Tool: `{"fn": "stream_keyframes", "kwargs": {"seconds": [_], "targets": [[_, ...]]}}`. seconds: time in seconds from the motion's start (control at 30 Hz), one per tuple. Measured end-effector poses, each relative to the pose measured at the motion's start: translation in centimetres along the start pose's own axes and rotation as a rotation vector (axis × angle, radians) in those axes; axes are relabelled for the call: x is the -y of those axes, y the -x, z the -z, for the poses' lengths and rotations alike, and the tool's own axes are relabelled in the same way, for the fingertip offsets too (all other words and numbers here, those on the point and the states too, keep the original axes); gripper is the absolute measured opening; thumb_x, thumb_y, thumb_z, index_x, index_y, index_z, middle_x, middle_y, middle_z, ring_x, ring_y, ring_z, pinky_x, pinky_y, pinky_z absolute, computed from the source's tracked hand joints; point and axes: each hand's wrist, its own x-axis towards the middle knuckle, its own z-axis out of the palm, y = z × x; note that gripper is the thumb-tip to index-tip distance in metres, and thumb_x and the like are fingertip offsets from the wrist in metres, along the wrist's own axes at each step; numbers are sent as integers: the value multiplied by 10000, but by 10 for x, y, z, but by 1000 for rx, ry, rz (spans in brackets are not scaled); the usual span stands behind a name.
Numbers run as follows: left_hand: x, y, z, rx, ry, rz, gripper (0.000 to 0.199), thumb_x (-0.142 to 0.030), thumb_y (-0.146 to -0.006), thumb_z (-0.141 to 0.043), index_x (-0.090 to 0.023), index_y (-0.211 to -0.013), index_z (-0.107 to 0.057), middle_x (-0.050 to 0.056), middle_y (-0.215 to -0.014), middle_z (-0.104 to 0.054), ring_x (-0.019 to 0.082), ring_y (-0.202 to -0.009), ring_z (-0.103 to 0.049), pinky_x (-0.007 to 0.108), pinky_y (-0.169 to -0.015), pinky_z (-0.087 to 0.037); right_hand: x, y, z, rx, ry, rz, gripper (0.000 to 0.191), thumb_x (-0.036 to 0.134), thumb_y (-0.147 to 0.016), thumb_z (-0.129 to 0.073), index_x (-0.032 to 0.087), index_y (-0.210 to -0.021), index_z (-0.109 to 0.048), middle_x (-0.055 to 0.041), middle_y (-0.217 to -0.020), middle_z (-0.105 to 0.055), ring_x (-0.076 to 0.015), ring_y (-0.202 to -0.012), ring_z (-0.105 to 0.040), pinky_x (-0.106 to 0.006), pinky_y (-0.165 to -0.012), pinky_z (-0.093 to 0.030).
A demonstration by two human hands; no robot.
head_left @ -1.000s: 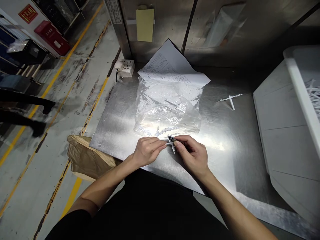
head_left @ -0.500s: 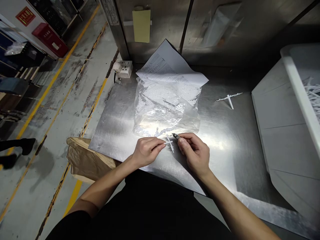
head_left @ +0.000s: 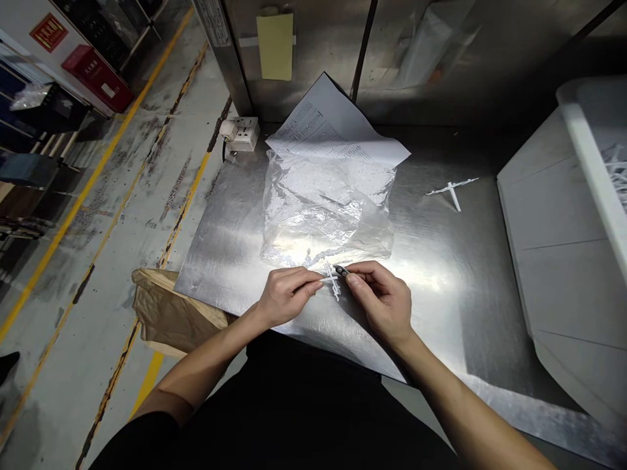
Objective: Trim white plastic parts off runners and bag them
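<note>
My left hand (head_left: 287, 297) pinches the stem of a white plastic sprue (head_left: 332, 279), a cross-shaped piece with small knobbly parts along its crossbar. In my right hand (head_left: 385, 297) is a small dark knife (head_left: 341, 269), gripped between thumb and forefinger. Its tip points left and lies at the upper part of the sprue's crossbar; whether it touches cannot be made out. Just beyond both hands, a clear plastic bag (head_left: 326, 209) of small white pieces lies on the steel table (head_left: 431, 261). A second white sprue (head_left: 453, 189) rests on the table to the right.
A printed sheet (head_left: 333, 124) lies over the bag's far end. At right stands a large white bin (head_left: 533, 241) with white pieces inside. A power socket (head_left: 242, 134) sits at the back left corner. An open brown bag (head_left: 176, 313) is beside the table's left edge.
The knife has moved slightly left, its tip now at the sprue's crossbar. My left hand keeps its pinch almost in place. At the far left, a person's dark-clad feet have mostly left the view.
</note>
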Motion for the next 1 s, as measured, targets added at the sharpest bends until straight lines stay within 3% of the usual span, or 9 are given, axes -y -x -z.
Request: {"fn": "stream_keyframes", "kwargs": {"seconds": [0.23,0.4,0.63,1.0], "targets": [[2,1,0,-6,-7,15,213,-240,-1173,-596,-170,-1075,-772,-4,-764,-766,116,-674,-740,233,-669,-592,-2,2,2,-27,-8,3,132,368,-1041,-741,249,-1051,-798,-27,-839,-791,-192,-683,-675,-349,-644,-532],[2,3,0,-25,35,30,195,-203,-1187,-546,-151,-1144,-730,-14,-774,-735,84,-649,-695,188,-645,-561,-5,1,3,-34,-39,-31,153,383,-1049,-735,243,-1060,-796,-32,-853,-791,-192,-691,-671,-342,-631,-514],[1,4,1,-49,11,69,222,-237,-1196,-527,-164,-1118,-721,-3,-794,-721,96,-676,-682,210,-667,-577,-1,-1,4,55,39,21,150,378,-1036,-752,243,-1027,-817,-34,-847,-806,-193,-687,-699,-330,-628,-529],[1,3,2,-45,-4,70,237,-230,-1195,-518,-171,-1079,-716,5,-799,-714,107,-691,-676,230,-679,-577,-2,-1,5,47,63,5,169,403,-1035,-748,249,-1012,-813,-37,-854,-809,-200,-692,-703,-333,-626,-539]]}}
